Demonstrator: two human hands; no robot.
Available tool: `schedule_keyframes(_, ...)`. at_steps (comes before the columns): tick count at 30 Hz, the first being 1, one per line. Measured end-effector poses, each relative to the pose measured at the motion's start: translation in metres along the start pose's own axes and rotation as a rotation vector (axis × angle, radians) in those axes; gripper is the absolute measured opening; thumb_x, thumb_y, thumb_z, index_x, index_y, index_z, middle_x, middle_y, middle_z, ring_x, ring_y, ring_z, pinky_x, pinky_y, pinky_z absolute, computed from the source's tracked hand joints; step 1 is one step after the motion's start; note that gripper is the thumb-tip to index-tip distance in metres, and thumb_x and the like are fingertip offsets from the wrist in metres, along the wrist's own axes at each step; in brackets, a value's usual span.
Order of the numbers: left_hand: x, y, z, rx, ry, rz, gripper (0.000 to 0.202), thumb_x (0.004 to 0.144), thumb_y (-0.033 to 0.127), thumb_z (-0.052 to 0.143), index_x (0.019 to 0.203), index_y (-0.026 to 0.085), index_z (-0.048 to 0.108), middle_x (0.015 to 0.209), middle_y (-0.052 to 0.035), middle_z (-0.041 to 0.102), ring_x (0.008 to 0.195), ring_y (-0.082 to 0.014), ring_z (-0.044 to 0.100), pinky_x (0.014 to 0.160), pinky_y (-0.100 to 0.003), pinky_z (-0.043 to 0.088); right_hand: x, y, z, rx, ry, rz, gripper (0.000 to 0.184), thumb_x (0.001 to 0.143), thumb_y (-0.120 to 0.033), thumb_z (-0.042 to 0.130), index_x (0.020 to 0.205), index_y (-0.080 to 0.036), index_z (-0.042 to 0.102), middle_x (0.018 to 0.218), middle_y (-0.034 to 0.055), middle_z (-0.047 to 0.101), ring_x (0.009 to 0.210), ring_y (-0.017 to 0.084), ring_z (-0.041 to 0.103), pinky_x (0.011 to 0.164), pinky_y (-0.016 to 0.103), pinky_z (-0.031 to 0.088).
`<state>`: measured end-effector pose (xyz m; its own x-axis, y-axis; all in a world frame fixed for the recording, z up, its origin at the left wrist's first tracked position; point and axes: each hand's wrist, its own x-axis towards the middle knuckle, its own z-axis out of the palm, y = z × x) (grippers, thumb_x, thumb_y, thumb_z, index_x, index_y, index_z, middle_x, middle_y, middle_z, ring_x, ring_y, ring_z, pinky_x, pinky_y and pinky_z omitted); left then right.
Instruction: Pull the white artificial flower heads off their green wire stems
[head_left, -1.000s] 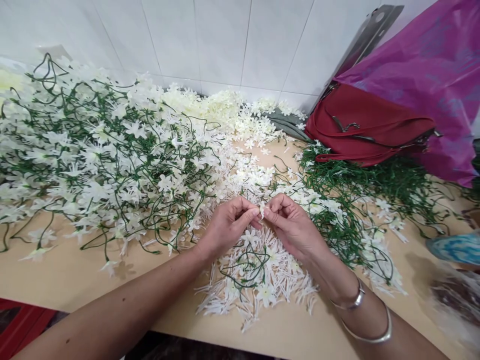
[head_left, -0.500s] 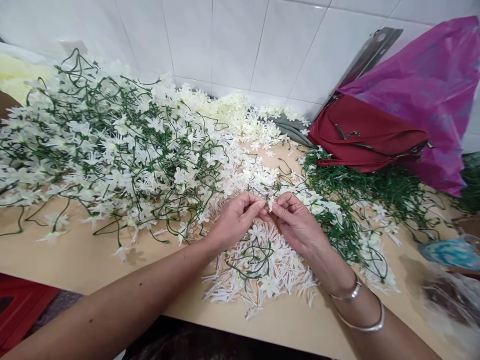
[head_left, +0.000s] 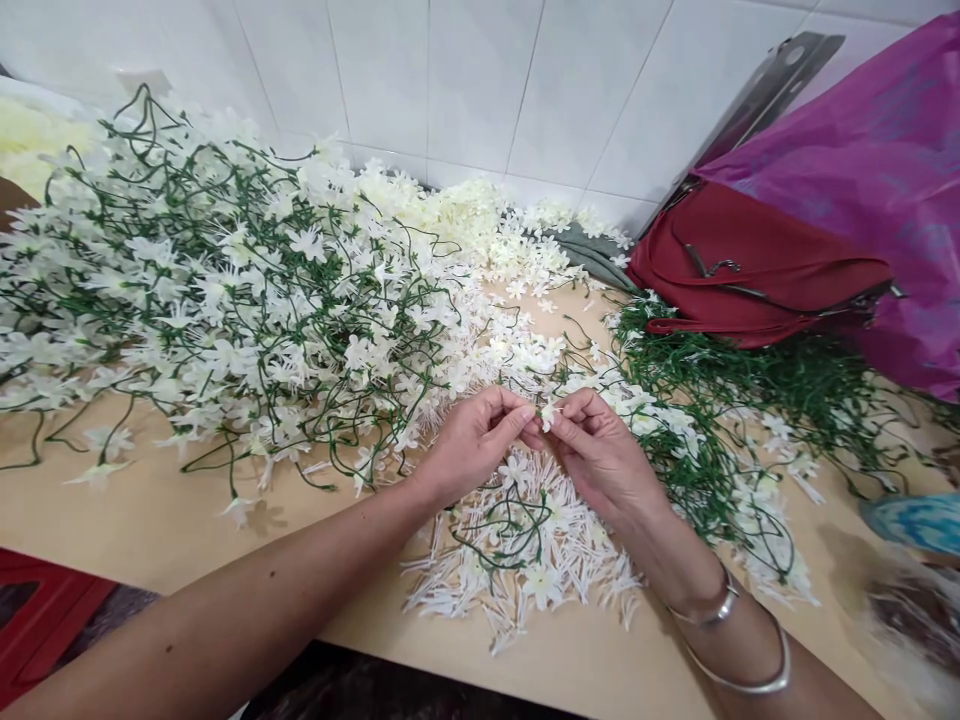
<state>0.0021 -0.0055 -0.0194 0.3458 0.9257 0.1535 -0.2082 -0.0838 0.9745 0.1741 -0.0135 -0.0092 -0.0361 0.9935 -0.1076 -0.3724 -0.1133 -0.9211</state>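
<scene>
Between my two hands is a small white artificial flower [head_left: 549, 414]. My left hand [head_left: 484, 435] pinches its base from the left, with thumb and forefinger pressed together. From the right, my right hand [head_left: 600, 445] pinches at its petals. Whether a stem runs through the fingers I cannot make out. Just below my hands lies a heap of thin white stamen-like pieces [head_left: 517, 600], with a few flowers on curled green stems [head_left: 504, 545] on top.
A large pile of white flowers with green stems [head_left: 247, 290] covers the left. Loose pale petals [head_left: 480, 215] lie at the wall. On the right are bare green stems [head_left: 795, 385], a red bag [head_left: 757, 265] and a purple plastic bag [head_left: 877, 150]. The table edge runs in front.
The view has shifted slightly, so the bags sit farther right. Both hands stay pinched at the same flower, which shows a little more between the fingertips.
</scene>
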Motion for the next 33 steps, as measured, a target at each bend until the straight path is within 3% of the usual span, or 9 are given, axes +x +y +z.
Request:
schedule_keyframes(10, 0.003, 0.002, 0.000, 0.050, 0.040, 0.032, 0.012, 0.100, 0.021, 0.058, 0.092, 0.014, 0.061, 0.080, -0.0050, 0.074, 0.078, -0.0137, 0.075, 0.075, -0.026, 0.057, 0.005, 0.004, 0.007, -0.041, -0.014, -0.139, 0.037, 0.058, -0.029, 0.098, 0.066, -0.023, 0.062, 0.074, -0.0049, 0.059, 0.071, 0.012, 0.055, 0.073, 0.026, 0.049)
schedule_keyframes(14, 0.004, 0.001, -0.002, 0.064, 0.022, 0.036, 0.013, 0.100, 0.024, 0.060, 0.092, 0.014, 0.061, 0.082, -0.0053, 0.074, 0.080, -0.0144, 0.075, 0.076, -0.026, 0.057, 0.007, 0.002, 0.006, -0.030, -0.062, -0.136, 0.039, 0.055, -0.032, 0.099, 0.066, -0.024, 0.063, 0.071, -0.0053, 0.058, 0.070, 0.012, 0.054, 0.071, 0.026, 0.048)
schedule_keyframes(22, 0.002, 0.002, -0.002, 0.130, 0.015, 0.069, 0.031, 0.096, 0.044, 0.065, 0.091, 0.014, 0.060, 0.080, -0.0055, 0.072, 0.079, -0.0174, 0.074, 0.075, -0.030, 0.057, 0.008, -0.012, 0.004, -0.131, -0.133, -0.077, 0.046, 0.053, -0.041, 0.099, 0.066, -0.022, 0.058, 0.064, -0.0058, 0.057, 0.063, 0.012, 0.051, 0.064, 0.027, 0.043)
schedule_keyframes(33, 0.002, 0.003, -0.005, 0.200, -0.010, 0.044, 0.033, 0.096, 0.047, 0.065, 0.091, 0.014, 0.060, 0.082, -0.0057, 0.073, 0.081, -0.0181, 0.075, 0.078, -0.031, 0.057, 0.015, -0.016, -0.004, -0.250, -0.164, -0.076, 0.043, 0.055, -0.038, 0.097, 0.064, -0.020, 0.059, 0.063, -0.0060, 0.054, 0.062, 0.011, 0.047, 0.062, 0.026, 0.037)
